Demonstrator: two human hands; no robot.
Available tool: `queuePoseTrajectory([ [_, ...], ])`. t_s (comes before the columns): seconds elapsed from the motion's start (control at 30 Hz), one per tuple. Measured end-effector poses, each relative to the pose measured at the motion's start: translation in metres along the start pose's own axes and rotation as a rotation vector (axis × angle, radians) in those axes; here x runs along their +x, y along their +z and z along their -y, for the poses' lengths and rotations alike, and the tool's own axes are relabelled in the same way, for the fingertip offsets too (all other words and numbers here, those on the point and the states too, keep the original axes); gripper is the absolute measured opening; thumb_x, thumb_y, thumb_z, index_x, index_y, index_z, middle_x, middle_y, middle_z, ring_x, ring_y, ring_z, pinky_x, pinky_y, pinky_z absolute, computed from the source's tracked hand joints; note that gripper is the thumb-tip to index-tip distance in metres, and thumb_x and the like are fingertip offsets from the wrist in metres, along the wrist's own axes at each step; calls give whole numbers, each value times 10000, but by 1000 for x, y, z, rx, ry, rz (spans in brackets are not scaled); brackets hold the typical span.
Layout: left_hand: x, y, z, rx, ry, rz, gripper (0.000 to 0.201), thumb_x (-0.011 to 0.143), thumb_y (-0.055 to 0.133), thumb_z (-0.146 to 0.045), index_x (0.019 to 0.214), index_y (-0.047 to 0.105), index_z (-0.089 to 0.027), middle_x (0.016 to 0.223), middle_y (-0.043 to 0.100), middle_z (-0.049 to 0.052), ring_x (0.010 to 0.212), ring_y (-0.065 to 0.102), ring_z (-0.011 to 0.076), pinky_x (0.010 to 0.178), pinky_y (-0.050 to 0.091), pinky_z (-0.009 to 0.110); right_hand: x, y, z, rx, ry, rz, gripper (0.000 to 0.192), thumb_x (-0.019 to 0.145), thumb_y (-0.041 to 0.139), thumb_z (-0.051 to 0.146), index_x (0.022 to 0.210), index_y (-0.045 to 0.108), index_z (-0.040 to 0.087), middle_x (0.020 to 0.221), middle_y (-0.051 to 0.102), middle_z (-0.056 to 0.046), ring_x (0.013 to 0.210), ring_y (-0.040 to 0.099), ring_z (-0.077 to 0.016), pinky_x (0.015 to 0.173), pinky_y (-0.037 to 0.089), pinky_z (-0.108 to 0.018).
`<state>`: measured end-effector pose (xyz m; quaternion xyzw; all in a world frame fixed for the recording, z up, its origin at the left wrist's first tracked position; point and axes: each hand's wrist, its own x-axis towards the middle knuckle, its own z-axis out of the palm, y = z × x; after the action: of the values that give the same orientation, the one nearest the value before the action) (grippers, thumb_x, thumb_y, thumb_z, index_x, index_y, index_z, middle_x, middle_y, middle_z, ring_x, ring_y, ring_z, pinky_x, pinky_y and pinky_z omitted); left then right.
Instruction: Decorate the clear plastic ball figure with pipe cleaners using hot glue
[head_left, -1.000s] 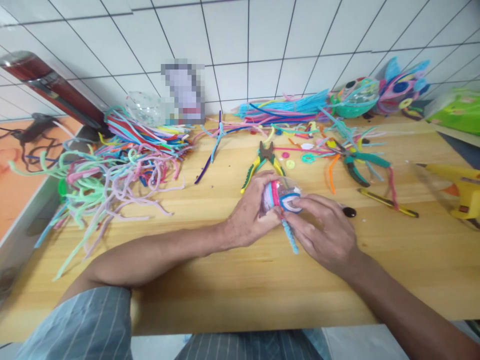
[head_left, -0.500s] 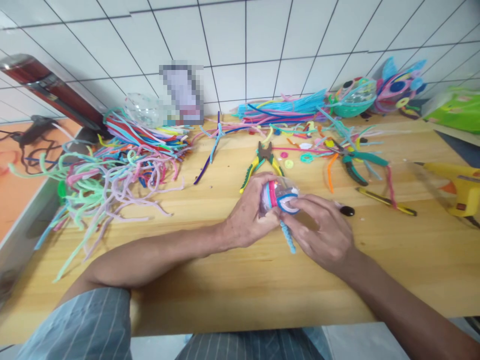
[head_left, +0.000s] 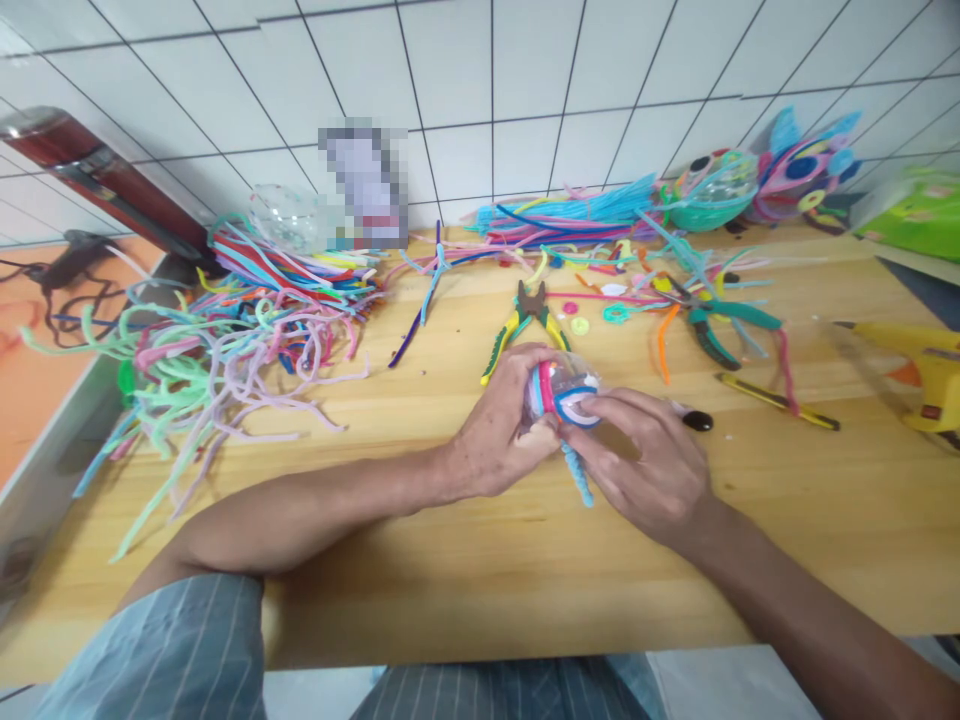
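Observation:
My left hand (head_left: 499, 430) is wrapped round a clear plastic ball (head_left: 568, 370) banded with pink and pale blue pipe cleaners. On the ball's near right side sits a white oval piece edged in dark blue (head_left: 577, 407). The fingers of my right hand (head_left: 652, 455) pinch or press this piece against the ball; the exact contact is partly hidden. A twisted light blue pipe cleaner (head_left: 577, 474) hangs down below the ball, between both hands. Just beyond the ball lie yellow-green pliers (head_left: 531, 305) with their handles spread.
Loose pipe cleaners (head_left: 225, 370) heap at the left, near a dark red flask (head_left: 105, 185). Pliers with teal handles (head_left: 720, 325), a yellow cutter knife (head_left: 780, 402), a black-capped marker (head_left: 697, 420) and a yellow glue gun (head_left: 919, 375) lie to the right. Decorated balls (head_left: 712, 190) stand against the tiled wall.
Hardly anything differs. Both hands keep the same hold on the ball and the oval piece, and the view has shifted very slightly.

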<state>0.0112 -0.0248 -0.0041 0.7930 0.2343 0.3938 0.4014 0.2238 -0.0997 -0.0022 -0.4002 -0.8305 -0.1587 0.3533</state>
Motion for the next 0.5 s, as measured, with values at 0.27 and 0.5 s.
queuePoseTrajectory([
  [0.27,1,1,1,-4,10,-12,526,969,642,-308,1429,405,-213,1431,523,163,1342,571,298,1168,493,504,0,0,0,-8,-1,-7,397,836,866,119,1196,760,250,1241,761,-72,1210,715,-255,1039,631,-415],
  [0.5,1,-1,1,41,35,8,530,980,614,-307,1449,381,-229,1452,512,165,1384,533,311,1190,464,537,0,0,1,-32,-13,-12,365,864,855,141,1195,748,250,1238,763,-73,1210,718,-257,1021,643,-417],
])
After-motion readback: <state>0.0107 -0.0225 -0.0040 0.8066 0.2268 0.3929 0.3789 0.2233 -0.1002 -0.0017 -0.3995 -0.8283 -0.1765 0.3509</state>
